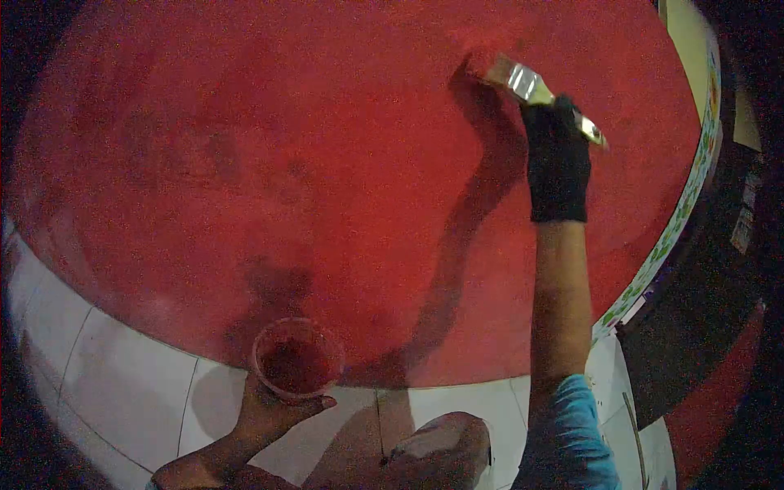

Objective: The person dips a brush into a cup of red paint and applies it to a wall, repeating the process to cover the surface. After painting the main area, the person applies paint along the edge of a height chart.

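Note:
My right hand [559,167], in a black glove, is closed around the handle of a flat paintbrush [529,84] with a metal band. The brush's bristles point up and left and meet the red surface [367,180], or come very close to it. A dark shadow of the arm and brush falls on the red. Low in the view, my bare left hand [282,407] holds a clear round tub [298,359] from below, with its thumb along the near side. Dark reddish contents show inside the tub.
White floor tiles [122,359] border the red surface along its lower edge. At the right runs a strip with a green leaf pattern [686,204], beside a dark brown area [694,327]. My knee [445,441] shows at the bottom.

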`<state>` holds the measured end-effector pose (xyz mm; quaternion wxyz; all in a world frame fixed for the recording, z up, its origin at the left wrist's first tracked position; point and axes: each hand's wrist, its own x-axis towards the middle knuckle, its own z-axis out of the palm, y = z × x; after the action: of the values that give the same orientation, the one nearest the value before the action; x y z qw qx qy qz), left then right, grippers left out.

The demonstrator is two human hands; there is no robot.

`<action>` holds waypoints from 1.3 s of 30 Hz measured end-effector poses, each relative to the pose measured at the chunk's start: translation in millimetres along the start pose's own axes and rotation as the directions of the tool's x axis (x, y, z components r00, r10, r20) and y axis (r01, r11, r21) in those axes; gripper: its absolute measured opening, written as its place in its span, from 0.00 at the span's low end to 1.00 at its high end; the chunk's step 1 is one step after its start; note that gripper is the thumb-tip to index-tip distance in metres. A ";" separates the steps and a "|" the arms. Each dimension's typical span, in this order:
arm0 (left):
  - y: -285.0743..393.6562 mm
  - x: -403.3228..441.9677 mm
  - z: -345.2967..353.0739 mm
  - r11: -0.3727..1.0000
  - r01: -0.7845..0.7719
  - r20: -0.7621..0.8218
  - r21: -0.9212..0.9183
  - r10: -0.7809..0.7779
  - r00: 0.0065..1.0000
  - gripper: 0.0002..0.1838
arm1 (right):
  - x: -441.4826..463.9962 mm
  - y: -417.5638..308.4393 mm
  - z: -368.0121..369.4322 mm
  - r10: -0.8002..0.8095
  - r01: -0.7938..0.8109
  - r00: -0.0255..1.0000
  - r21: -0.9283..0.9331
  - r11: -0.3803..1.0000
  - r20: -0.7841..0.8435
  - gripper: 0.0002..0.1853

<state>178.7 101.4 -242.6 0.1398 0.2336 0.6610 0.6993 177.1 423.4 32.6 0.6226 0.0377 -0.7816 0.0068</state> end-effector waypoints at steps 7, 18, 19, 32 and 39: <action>-4.3 0.3 1.1 0.999 0.021 0.043 0.034 -0.022 0.999 0.50 | 43.5 -6.4 -9.0 0.120 0.199 0.890 0.612 0.766 -0.439 0.05; -0.2 -4.8 6.6 1.000 -0.019 0.008 -0.010 0.019 1.000 0.48 | 52.8 -29.9 -4.9 -0.344 0.352 0.908 -0.011 0.936 -0.239 0.13; 4.9 -6.3 7.6 0.996 -0.087 -0.033 0.034 0.088 0.996 0.48 | 72.8 -10.0 -12.2 -0.373 0.380 0.875 -0.040 0.924 -0.309 0.12; -13.6 -15.7 11.9 0.996 -0.059 0.037 0.066 0.056 0.998 0.55 | 64.1 -52.0 -15.1 -0.532 0.465 0.842 -0.380 0.800 -0.087 0.07; 1.3 -20.3 14.0 0.983 -0.128 0.050 0.131 0.123 0.991 0.53 | 77.8 -33.0 -2.2 -0.647 0.567 0.733 -0.336 0.752 -0.211 0.06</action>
<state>203.3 103.1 -243.9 0.0930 0.2981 0.6873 0.6559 164.2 386.7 107.6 0.7055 0.2128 -0.6104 -0.2906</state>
